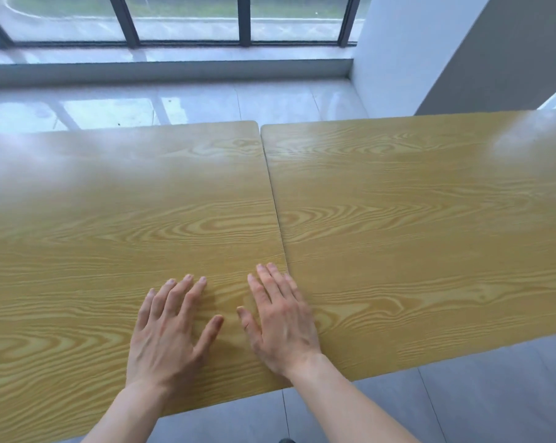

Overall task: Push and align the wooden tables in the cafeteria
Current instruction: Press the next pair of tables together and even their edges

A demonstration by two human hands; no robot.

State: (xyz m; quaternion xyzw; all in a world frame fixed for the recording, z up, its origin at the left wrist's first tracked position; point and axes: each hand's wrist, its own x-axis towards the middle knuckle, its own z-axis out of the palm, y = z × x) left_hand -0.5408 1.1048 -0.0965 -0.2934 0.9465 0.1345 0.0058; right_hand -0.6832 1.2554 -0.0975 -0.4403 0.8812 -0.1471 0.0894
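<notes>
Two wood-grain tables, left table (110,219) and right table (430,219), sit side by side on a glossy tile floor (462,404), edges meeting at a thin seam. Left hand (168,334) lies flat on the left table, right hand (280,321) flat over the seam.

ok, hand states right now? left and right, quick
Left hand: open, flat on the left table, holding nothing.
Right hand: open, flat on the same table beside the seam with the right table, holding nothing.

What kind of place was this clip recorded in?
Probably a cafeteria or canteen hall: two matching wood-grain tables butted end to end, a glossy tiled floor, and a floor-level window wall. Both hands rest flat on the left table.
</notes>
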